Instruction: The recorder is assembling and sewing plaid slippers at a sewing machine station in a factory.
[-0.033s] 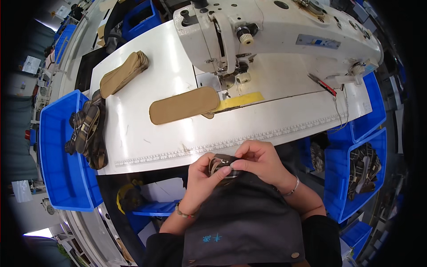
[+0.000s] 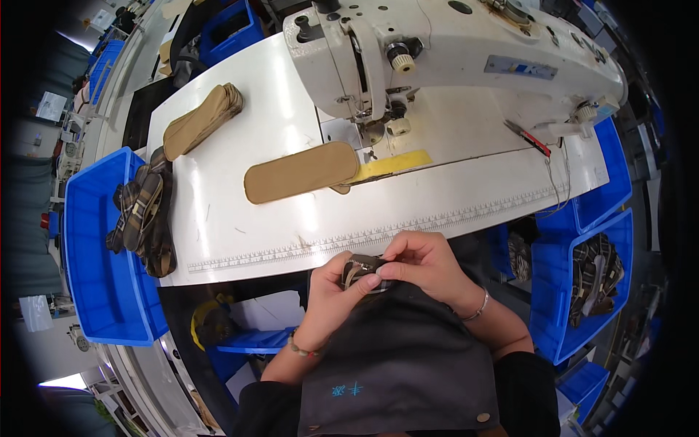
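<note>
Just in front of the table's near edge, both hands hold a small dark zippered fabric piece [image 2: 369, 268] with a tan strip inside its fold. My left hand [image 2: 333, 291] is closed on its left side, the thumb lying across the front. On its right edge, my right hand [image 2: 424, 268] pinches with thumb and fingertips. Much of the piece is covered by the fingers. Beyond the hands, a flat tan oval panel [image 2: 302, 173] lies on the white table [image 2: 218, 218], partly over another tan piece by a yellow strip [image 2: 397, 166].
A white sewing machine [image 2: 451, 51] stands at the back. Red-handled snips [image 2: 535, 140] lie at right. Stacked tan panels [image 2: 202, 122] and plaid pieces [image 2: 145, 211] lie at left, beside a blue bin [image 2: 102, 291]. Another blue bin [image 2: 550, 291] at right holds plaid pieces.
The zippered fabric piece has tilted slightly between my fingers, and its upper edge sits a little lower. My hands stay in nearly the same place.
</note>
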The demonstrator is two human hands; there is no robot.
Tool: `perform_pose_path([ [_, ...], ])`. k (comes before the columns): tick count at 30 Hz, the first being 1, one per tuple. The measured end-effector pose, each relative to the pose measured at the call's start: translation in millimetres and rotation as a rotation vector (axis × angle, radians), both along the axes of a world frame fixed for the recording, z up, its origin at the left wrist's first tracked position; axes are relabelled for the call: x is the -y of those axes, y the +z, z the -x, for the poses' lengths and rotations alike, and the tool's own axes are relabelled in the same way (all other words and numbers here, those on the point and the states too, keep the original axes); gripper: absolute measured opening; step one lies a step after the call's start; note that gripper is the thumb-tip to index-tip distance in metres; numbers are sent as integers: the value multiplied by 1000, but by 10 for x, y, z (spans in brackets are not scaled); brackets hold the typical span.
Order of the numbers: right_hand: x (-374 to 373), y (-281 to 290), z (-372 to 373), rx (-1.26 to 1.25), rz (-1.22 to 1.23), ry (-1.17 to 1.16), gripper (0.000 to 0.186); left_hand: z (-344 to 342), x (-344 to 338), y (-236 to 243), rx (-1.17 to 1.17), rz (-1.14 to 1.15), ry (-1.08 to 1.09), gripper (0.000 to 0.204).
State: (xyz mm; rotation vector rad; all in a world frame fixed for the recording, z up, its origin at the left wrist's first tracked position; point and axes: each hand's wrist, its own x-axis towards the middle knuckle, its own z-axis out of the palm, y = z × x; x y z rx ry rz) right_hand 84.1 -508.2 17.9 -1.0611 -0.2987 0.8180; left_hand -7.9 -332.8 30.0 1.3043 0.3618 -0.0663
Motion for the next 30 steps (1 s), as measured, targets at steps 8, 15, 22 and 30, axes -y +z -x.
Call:
perform_pose_path([
  [8,-48,-94,30,-141,-50,-17,7,19,-16,-47,5,139,-68,11],
  [15,-96,-140,68,-251,-109,35,9,-3,-186,-66,-24,204,-208,12],
  [22,-166,-111,116,-294,-139,71,9,-30,-231,-167,-69,438,-302,25],
  [30,-117,-71,100,-259,-53,-96,9,-41,-203,-114,-144,350,-255,29],
])
